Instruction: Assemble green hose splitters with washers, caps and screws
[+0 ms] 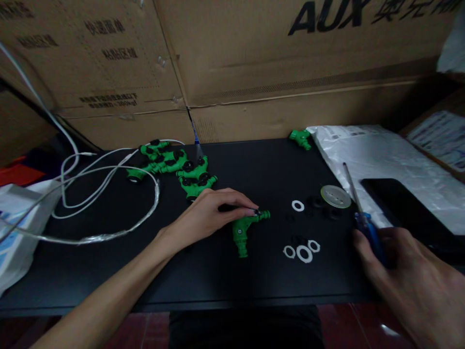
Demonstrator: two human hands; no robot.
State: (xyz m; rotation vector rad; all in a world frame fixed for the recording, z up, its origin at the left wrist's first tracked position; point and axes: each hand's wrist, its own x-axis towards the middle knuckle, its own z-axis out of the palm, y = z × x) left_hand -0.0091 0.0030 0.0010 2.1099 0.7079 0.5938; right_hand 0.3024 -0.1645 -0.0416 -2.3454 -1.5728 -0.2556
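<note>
I am seeing the left hand (209, 215) resting on the desk (109, 271), fingertips closing on a green fitting (244, 230) lying just right of it; the right hand (407, 274) is gripping a blue-handled screwdriver (365, 220), well apart.

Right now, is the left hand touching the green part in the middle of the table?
Touching. The head view shows the left hand with fingertips resting on the green fitting.

Green fitting (244, 229), white washers (303, 252), blue-handled screwdriver (367, 228), black table (254, 160)
</note>
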